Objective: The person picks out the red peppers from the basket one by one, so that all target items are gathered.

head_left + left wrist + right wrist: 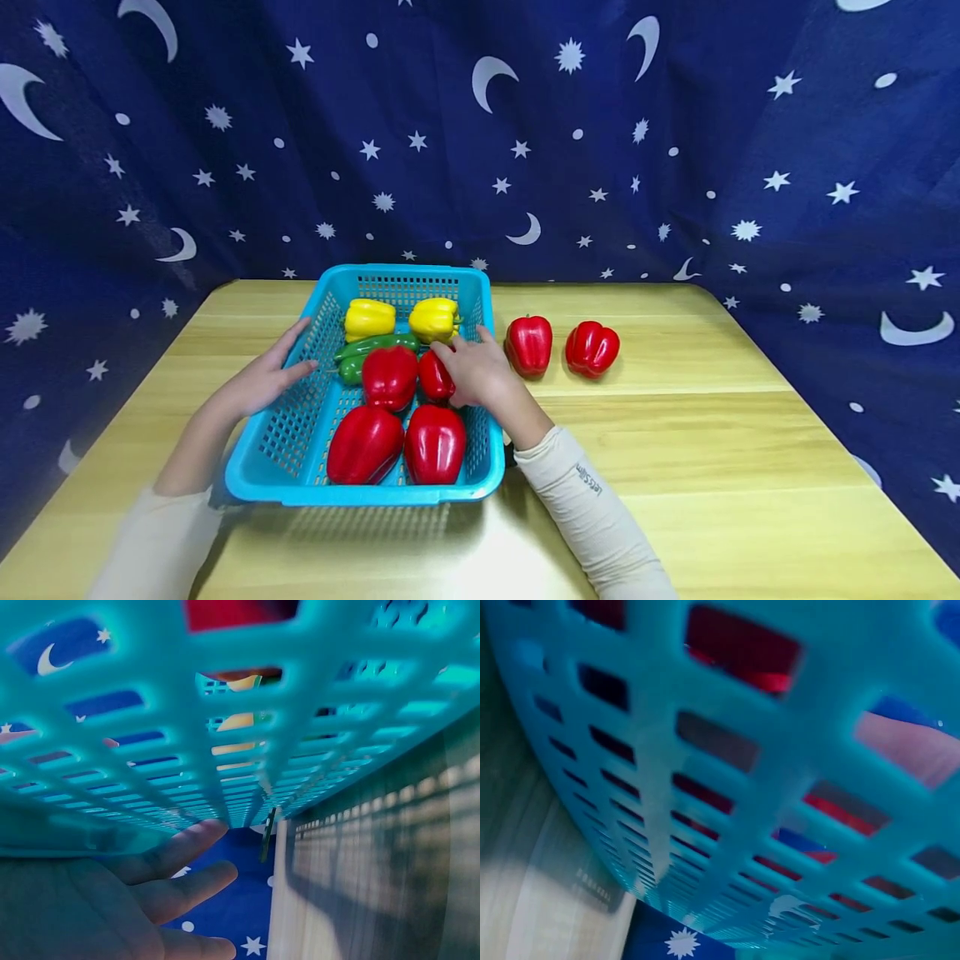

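Note:
A blue plastic basket (pixel 390 496) stands on the table. My left hand (pixel 266 379) holds its left rim, thumb over the inside and fingers along the outside; in the left wrist view those fingers (pixel 187 892) are stretched out beneath the rim. Inside the basket, my right hand (pixel 476 371) grips a red bell pepper (pixel 434 377), partly hidden by the fingers. Around it lie three more red bell peppers (pixel 390 377), two yellow bell peppers (pixel 370 319) and long green vegetables (pixel 386 343). The right wrist view mostly shows the basket's perforated wall (pixel 652 795).
Two red bell peppers (pixel 528 346) (pixel 592 348) lie on the wooden table (pixel 675 467), right of the basket. A dark blue curtain (pixel 450 100) with white moons and stars hangs behind the table and along its sides.

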The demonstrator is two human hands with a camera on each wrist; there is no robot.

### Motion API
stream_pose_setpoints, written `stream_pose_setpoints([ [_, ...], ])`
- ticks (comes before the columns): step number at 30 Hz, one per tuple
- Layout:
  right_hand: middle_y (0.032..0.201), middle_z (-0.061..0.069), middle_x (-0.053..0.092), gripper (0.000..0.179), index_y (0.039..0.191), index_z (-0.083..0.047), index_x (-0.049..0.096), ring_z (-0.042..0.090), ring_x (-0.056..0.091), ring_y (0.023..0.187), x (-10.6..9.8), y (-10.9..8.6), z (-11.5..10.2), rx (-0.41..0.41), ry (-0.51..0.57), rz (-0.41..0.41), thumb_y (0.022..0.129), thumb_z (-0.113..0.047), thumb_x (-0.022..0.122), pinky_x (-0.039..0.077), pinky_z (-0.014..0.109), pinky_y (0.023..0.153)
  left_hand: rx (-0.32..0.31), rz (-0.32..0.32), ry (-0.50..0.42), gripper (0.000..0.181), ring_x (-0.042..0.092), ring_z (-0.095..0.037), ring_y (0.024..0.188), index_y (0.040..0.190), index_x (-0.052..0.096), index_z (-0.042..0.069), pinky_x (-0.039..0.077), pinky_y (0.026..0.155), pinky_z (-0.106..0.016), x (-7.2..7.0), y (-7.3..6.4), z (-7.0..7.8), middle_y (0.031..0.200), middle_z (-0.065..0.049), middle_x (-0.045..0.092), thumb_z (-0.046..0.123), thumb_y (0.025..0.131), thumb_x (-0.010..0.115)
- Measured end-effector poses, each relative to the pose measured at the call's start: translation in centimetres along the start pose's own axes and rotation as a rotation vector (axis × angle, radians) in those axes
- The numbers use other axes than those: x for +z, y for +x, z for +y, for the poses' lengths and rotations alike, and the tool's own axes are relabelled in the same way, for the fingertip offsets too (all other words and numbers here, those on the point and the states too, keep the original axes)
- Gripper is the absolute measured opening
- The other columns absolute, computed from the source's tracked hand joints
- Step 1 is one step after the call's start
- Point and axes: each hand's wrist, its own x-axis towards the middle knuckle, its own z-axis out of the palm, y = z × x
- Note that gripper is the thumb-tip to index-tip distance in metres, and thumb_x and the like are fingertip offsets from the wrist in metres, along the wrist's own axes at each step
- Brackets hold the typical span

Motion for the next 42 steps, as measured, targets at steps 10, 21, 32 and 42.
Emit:
stream_pose_setpoints([
  [10,0.137,0.008,0.043,0.085,0.140,-0.023,0.033,0.022,0.045,0.124,0.1,-0.2,0.2,-0.005,0.042,0.035,0.068,-0.045,0.075,0.014,0.045,0.114,0.002,-0.004,-0.013,0.072,0.026,-0.059,0.122,0.146,-0.012,0.020,0.047,0.079,-0.061,0.0,0.0,0.2,0.149,-0.030,0.002,0.029,0.096,0.039],
  [21,0.132,0.001,0.050,0.081,0.136,-0.022,0.035,0.019,0.050,0.119,0.1,-0.4,0.3,-0.034,0.067,0.028,0.069,-0.040,0.076,0.014,0.046,0.113,-0.020,0.000,-0.007,0.072,0.025,-0.060,0.123,0.146,-0.013,0.023,0.043,0.082,-0.065,0.2,-0.1,0.1,0.149,-0.030,0.000,0.030,0.096,0.038],
  [32,0.123,0.005,0.046,0.082,0.135,-0.019,0.038,0.024,0.049,0.109,0.4,-0.8,0.9,-0.111,0.181,0.196,0.066,-0.040,0.076,0.029,0.040,0.106,-0.021,-0.003,-0.027,0.072,0.027,-0.059,0.121,0.146,-0.013,0.024,0.047,0.078,-0.061,0.2,-0.1,0.1,0.149,-0.029,0.000,0.029,0.096,0.039],
  [42,0.120,0.008,0.041,0.084,0.136,-0.018,0.036,0.023,0.046,0.107,0.5,-1.0,2.0,-0.208,0.489,0.290,0.064,-0.029,0.078,0.049,0.034,0.087,-0.014,-0.002,-0.029,0.072,0.027,-0.060,0.121,0.146,-0.014,0.022,0.046,0.079,-0.062,0.2,-0.2,0.2,0.148,-0.030,0.000,0.029,0.097,0.038],
])
